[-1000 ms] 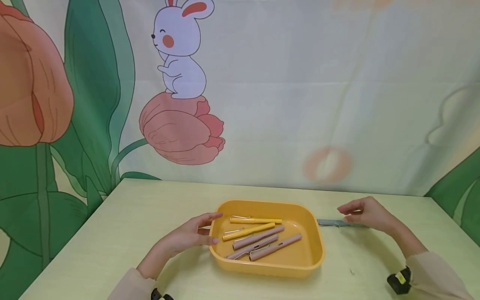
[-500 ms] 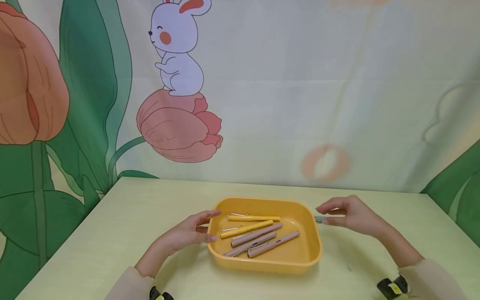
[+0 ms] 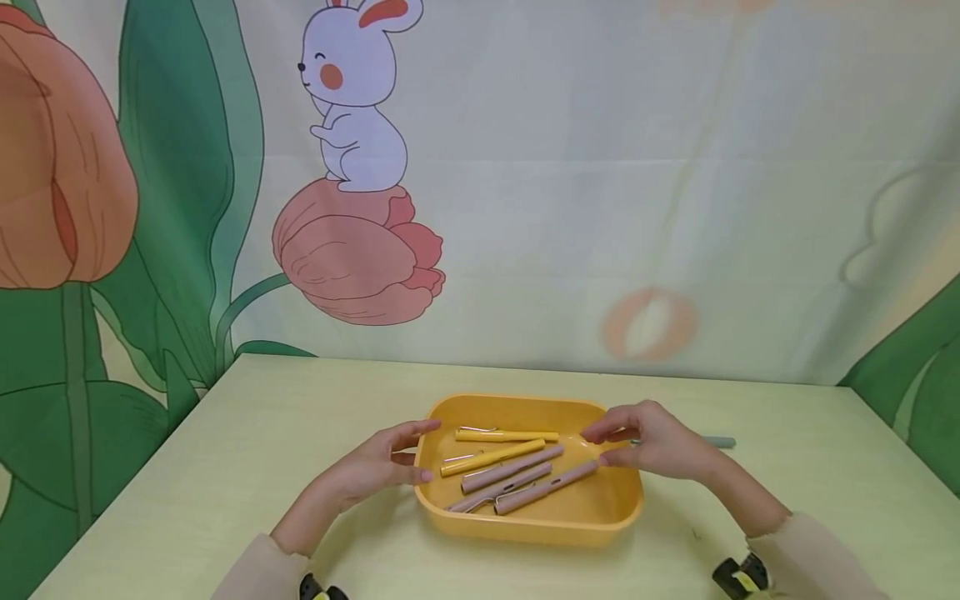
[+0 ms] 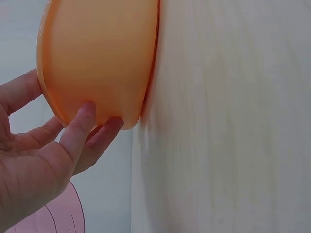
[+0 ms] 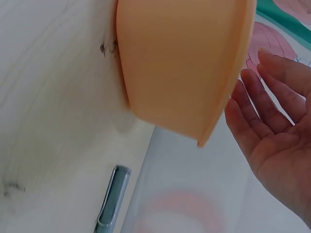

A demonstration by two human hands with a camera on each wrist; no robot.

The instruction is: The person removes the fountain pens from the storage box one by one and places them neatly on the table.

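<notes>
A yellow plastic tray (image 3: pixel 525 533) stands on the table with pens in it. Two are yellow pens (image 3: pixel 492 457), and three are dusty pink pens (image 3: pixel 547 487) lying at a slant. My left hand (image 3: pixel 372 460) holds the tray's left end, thumb and fingers against its wall (image 4: pixel 97 58) in the left wrist view. My right hand (image 3: pixel 660 442) is over the tray's right rim, fingertips above the inside near one pink pen's end. No pen shows between its fingers (image 5: pixel 262 107). A grey-blue pen (image 3: pixel 718 442) with a metal clip lies on the table, partly hidden behind that hand.
The pale wooden table (image 3: pixel 300 400) ends at a cloth backdrop (image 3: pixel 525 208) printed with a rabbit and tulips. A small dark mark (image 3: pixel 696 534) is on the tabletop right of the tray.
My right hand has moved left, from above the grey-blue pen to over the tray's right end. The pen stays on the table. My left hand keeps its hold on the tray.
</notes>
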